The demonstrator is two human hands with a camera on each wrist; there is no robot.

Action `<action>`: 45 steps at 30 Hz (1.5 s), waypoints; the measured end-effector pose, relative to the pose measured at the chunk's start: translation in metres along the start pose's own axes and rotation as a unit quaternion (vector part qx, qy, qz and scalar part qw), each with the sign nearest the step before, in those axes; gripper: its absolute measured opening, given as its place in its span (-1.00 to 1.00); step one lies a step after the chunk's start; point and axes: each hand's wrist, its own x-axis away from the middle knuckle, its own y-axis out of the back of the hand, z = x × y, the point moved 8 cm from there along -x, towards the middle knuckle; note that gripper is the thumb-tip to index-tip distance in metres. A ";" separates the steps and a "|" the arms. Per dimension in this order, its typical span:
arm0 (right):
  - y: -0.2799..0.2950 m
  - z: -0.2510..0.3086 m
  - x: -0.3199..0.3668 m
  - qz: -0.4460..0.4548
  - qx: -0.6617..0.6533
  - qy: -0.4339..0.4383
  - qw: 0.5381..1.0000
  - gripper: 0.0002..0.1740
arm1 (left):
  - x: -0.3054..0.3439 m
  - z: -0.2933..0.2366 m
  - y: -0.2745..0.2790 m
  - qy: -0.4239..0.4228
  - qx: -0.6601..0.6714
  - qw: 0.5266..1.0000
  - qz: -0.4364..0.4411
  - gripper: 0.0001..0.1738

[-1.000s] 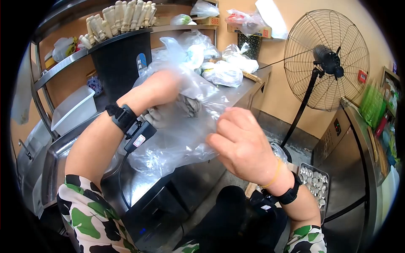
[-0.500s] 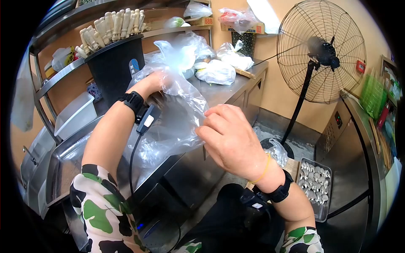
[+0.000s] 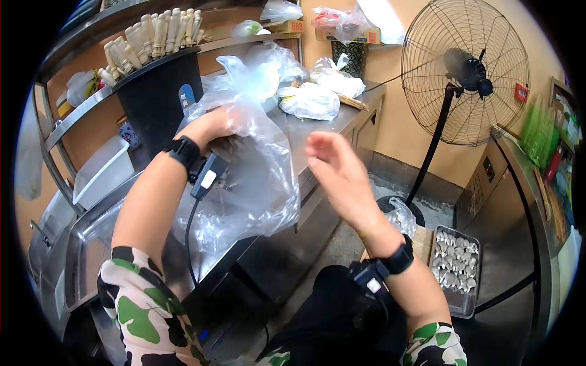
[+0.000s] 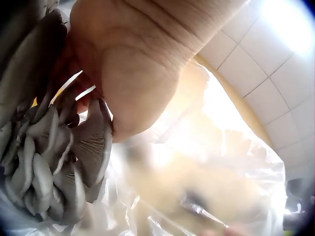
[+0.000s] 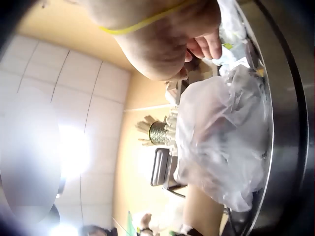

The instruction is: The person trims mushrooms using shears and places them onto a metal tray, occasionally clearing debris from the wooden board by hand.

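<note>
A clear plastic bag [image 3: 262, 201] lies open over the front edge of the steel counter. My left hand [image 3: 227, 121] reaches into its mouth, fingers partly hidden by the film. In the left wrist view, that hand [image 4: 133, 73] grips grey oyster mushrooms [image 4: 47, 167], gills showing, and the fingertips disappear behind the caps. My right hand [image 3: 339, 174] is raised just right of the bag, apart from it, with loosely bent fingers and nothing in them. The right wrist view shows this hand [image 5: 167, 44] above the bag [image 5: 221, 142].
A metal tray [image 3: 455, 265] of mushrooms stands low at the right, beside a wooden board [image 3: 421, 244]. Behind are a wire floor fan [image 3: 467, 73], knotted white bags [image 3: 309, 102] and a black bucket [image 3: 160, 88] of wooden-handled tools. A steel sink [image 3: 91, 268] is at left.
My right hand has let go of the bag's edge and lifted slightly away from it. My left hand has dropped deeper into the bag, then stayed there.
</note>
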 end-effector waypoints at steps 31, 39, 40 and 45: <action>-0.028 -0.052 -0.025 -0.044 0.026 -0.023 0.998 -0.86 | 0.032 -0.124 0.018 -0.012 -0.026 0.999 0.022 -0.82; -0.047 -0.006 -0.018 -0.001 0.178 0.089 0.980 -0.92 | 0.046 -0.110 0.022 0.102 0.077 0.992 0.011 -0.67; -0.048 -0.005 -0.018 -0.001 0.169 0.092 0.981 -0.92 | 0.046 -0.116 0.023 0.080 0.038 0.996 0.019 -0.67; -0.045 -0.016 -0.020 -0.032 0.078 0.073 0.994 -0.90 | 0.049 -0.129 0.031 0.046 0.058 0.996 -0.043 -0.71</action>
